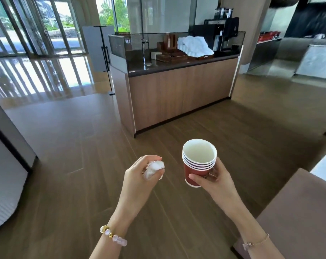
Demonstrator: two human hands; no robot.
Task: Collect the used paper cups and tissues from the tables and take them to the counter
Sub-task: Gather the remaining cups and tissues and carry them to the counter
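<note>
1. L hand [139, 176] clenched round crumpled white tissue [155, 168], thumb + fingers curled over it; up in the air over wood floor [74, 146].
2. R hand [216, 180] gripping nested stack of red paper cups [197, 165] low on its wall, thumb across the front; stack roughly upright, top cup's white inside looks empty.
3. Cups just R of tissue, not touching; both well short of counter [177, 67] front edge.
4. On counter: pile of white cloths [194, 46] toward back R corner, coffee machine [227, 32] at R edge, wooden holder [170, 42] mid-top, tap [144, 47] toward L edge.
5. Bead bracelet [112, 236] on L wrist, thin chain [255, 242] on R.
6. Brown table [298, 212] corner beside R forearm.
</note>
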